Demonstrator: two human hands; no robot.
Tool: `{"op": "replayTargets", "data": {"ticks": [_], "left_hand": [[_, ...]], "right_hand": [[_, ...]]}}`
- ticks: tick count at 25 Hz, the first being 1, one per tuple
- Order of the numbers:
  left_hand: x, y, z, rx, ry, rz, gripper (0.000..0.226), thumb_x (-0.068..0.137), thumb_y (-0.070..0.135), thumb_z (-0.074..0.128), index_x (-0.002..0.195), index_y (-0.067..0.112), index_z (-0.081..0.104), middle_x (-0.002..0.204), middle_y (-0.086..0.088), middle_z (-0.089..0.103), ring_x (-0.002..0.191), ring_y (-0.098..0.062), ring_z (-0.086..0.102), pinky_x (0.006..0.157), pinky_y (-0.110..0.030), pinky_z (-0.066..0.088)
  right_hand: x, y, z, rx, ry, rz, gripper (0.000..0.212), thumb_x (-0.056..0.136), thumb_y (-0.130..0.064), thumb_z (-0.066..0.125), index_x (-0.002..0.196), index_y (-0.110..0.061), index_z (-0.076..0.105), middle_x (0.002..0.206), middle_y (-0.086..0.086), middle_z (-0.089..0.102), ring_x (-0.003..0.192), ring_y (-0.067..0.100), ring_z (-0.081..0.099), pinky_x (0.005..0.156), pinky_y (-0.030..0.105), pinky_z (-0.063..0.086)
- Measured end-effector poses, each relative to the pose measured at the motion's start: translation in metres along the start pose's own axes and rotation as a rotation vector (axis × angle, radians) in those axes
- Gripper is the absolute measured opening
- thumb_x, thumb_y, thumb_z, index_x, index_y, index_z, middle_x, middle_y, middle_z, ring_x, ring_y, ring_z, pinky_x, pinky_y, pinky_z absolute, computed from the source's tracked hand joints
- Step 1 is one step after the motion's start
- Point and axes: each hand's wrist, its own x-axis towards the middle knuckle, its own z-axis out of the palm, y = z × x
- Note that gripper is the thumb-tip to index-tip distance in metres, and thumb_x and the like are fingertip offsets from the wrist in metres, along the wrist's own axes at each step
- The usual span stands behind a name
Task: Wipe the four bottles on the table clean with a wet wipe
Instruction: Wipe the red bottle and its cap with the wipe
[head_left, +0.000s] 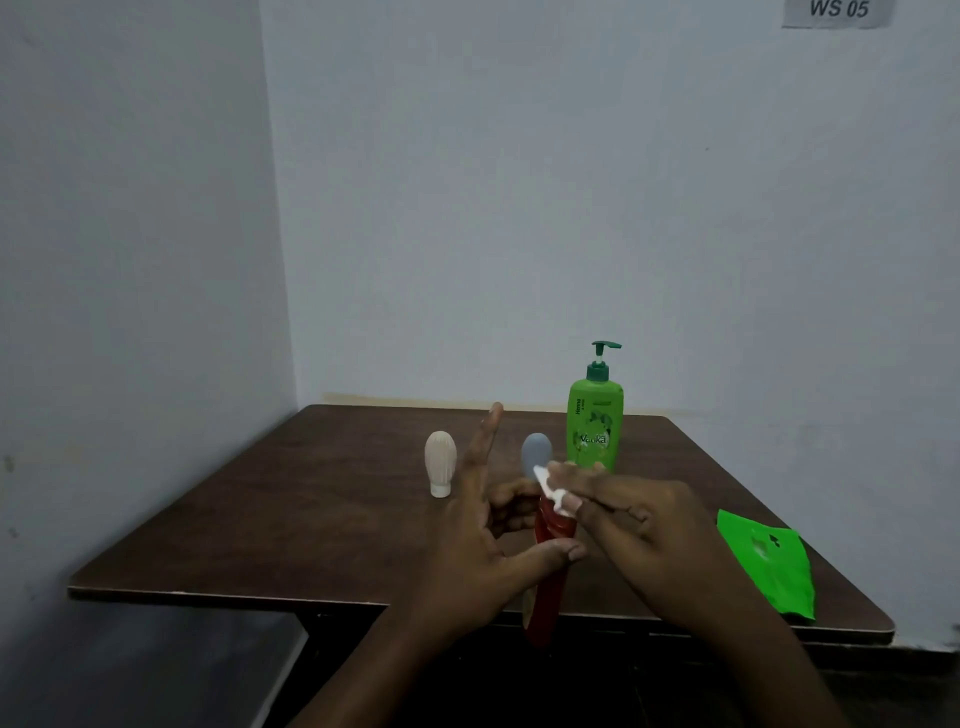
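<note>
A red bottle (548, 582) is held above the near edge of the brown table (311, 509). My left hand (483, 540) grips it with thumb and curled fingers, the index finger pointing up. With my right hand (639, 525) I pinch a white wet wipe (550, 488) against the top of the red bottle. A beige bottle (440, 462) stands cap-down at the left. Behind my hands a grey bottle (536, 453) is partly hidden. A green pump bottle (595, 415) stands upright at the back.
A green wet wipe pack (766, 564) lies at the table's right near edge. White walls close in at the left and the back. A paper sign reading WS 05 (837, 11) hangs top right.
</note>
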Motion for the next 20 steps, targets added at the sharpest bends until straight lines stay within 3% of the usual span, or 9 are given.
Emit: {"op": "replayTargets", "data": {"ticks": [3,7,11,13,17,20], "left_hand": [[-0.001,0.0,0.003,-0.007,0.014,-0.006,0.129,0.076,0.006,0.09,0.147,0.071,0.005,0.117,-0.004,0.077,0.11,-0.022,0.074,0.102,-0.042,0.057],[0.0,-0.002,-0.002,-0.075,0.04,-0.006,0.122,0.08,0.004,0.086,0.146,0.073,0.01,0.12,-0.007,0.075,0.112,-0.025,0.074,0.101,-0.049,0.056],[0.0,0.001,0.002,-0.048,-0.008,-0.033,0.127,0.079,0.002,0.087,0.148,0.071,0.006,0.122,-0.007,0.075,0.113,-0.024,0.073,0.102,-0.044,0.057],[0.0,0.001,0.004,-0.037,0.006,-0.037,0.129,0.076,0.005,0.09,0.149,0.069,0.004,0.121,-0.007,0.075,0.111,-0.025,0.073,0.102,-0.048,0.056],[0.002,-0.003,0.001,-0.073,0.047,-0.037,0.125,0.076,0.01,0.088,0.146,0.074,0.006,0.12,-0.006,0.075,0.11,-0.025,0.074,0.101,-0.048,0.057],[0.003,-0.004,0.004,-0.091,0.019,-0.035,0.123,0.081,0.0,0.084,0.146,0.073,0.008,0.123,-0.007,0.074,0.113,-0.026,0.073,0.099,-0.044,0.057]], "right_hand": [[-0.001,0.004,0.007,0.029,0.074,0.084,0.027,0.091,-0.02,0.067,0.116,-0.031,0.072,0.12,-0.016,0.068,0.121,-0.007,0.054,0.103,0.033,0.048],[0.0,-0.016,-0.004,0.131,-0.165,-0.024,0.023,0.09,-0.014,0.069,0.11,-0.024,0.075,0.113,-0.02,0.07,0.116,-0.003,0.059,0.103,0.023,0.045],[0.003,-0.006,0.01,0.038,0.018,0.077,0.027,0.092,-0.027,0.065,0.117,-0.038,0.07,0.118,-0.026,0.066,0.119,-0.008,0.055,0.101,0.031,0.049],[0.001,-0.002,0.01,0.023,0.085,0.149,0.027,0.091,-0.028,0.066,0.114,-0.041,0.07,0.115,-0.024,0.068,0.115,-0.008,0.057,0.097,0.033,0.052],[-0.003,-0.016,-0.006,-0.052,-0.066,0.035,0.024,0.089,-0.023,0.069,0.109,-0.035,0.074,0.107,-0.025,0.071,0.104,-0.009,0.063,0.091,0.029,0.054],[0.0,-0.019,0.002,-0.109,-0.053,0.012,0.024,0.09,-0.026,0.068,0.112,-0.032,0.073,0.114,-0.025,0.068,0.113,-0.013,0.056,0.097,0.024,0.05]]}}
